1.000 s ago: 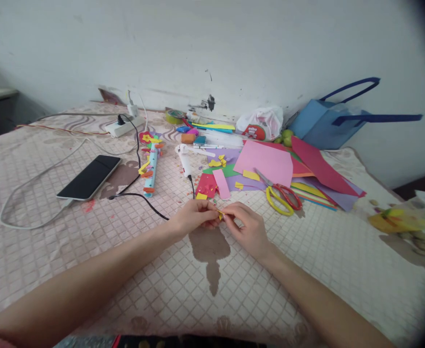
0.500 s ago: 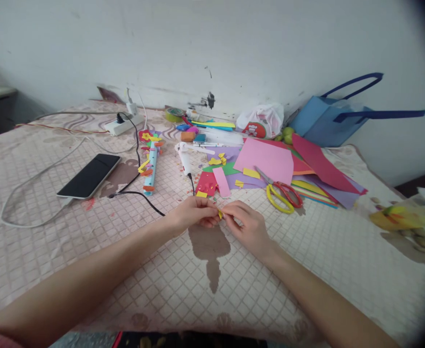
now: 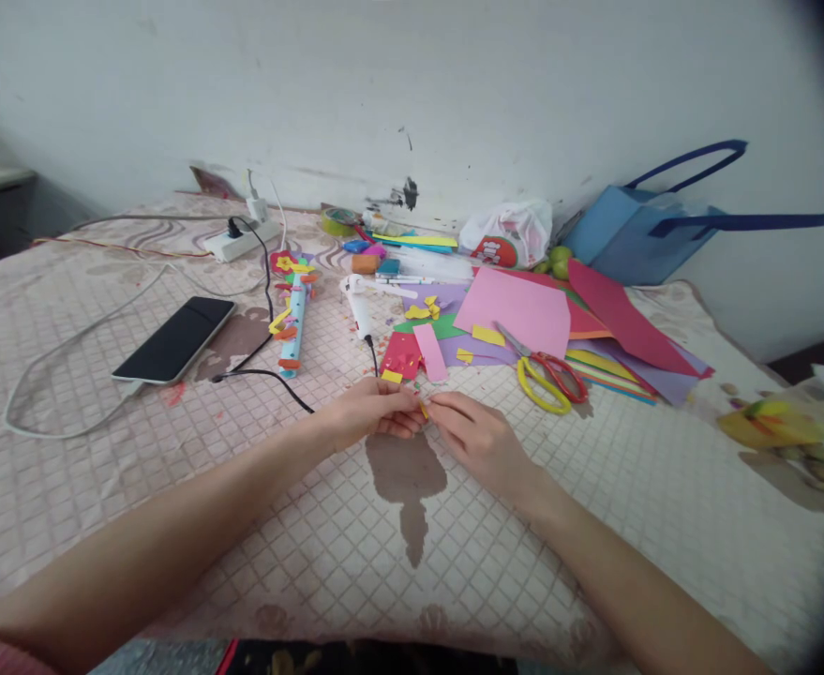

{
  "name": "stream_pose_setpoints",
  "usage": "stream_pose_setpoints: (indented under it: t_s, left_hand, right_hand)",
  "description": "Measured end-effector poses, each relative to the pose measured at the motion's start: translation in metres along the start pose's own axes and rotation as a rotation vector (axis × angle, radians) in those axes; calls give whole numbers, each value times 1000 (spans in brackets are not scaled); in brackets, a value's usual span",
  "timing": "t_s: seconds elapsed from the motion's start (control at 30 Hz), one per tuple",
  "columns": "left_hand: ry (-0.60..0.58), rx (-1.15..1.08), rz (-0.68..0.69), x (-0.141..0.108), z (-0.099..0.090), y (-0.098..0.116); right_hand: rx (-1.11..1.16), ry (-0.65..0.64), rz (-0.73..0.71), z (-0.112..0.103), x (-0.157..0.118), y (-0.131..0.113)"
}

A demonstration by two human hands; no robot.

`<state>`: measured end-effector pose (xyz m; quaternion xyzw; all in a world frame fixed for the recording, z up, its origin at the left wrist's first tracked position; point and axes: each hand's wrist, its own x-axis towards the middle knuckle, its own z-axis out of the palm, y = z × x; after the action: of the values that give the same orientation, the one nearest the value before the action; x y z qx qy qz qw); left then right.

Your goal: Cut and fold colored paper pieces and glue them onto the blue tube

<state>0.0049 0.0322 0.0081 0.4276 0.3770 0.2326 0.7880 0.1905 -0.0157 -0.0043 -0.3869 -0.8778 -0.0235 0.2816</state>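
Head view: the small yellow piece (image 3: 424, 410) could slip or bend out of shape if the fingertips squeeze unevenly or pull apart, since very little of it shows between them. If it drops, it might be hard to pick out among the coloured bits scattered just beyond the hands. Black cord (image 3: 374, 358) from the white glue gun (image 3: 359, 314) runs down close to the left hand (image 3: 376, 412), so a sideways sweep of that hand could snag it and tug the glue gun

As for position, the yellow piece sits between the two hands, above the cloth-covered bench (image 3: 313, 525). The left hand pinches it from one side, the right hand (image 3: 478, 441) grips it from the other with closed fingertips; its exact shape cannot be told. Beyond the left fingers lies a yellow scrap (image 3: 392, 377), beside red paper (image 3: 398, 354), and the scissors (image 3: 528, 354) rest beyond the right hand
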Motion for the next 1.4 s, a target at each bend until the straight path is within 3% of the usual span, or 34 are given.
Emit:
stream_pose_setpoints:
  t_s: [0.67,0.83,1.4]
  left_hand:
    - [79,-86,7,1,1,-5]
    - [74,-24,67,-1,3,-5]
    - [95,-46,103,-1,5,-8]
  right_hand:
    - [114,71,50,7,2,1]
    - [179,101,87,6,3,1]
    - [95,119,50,5,5,-1]
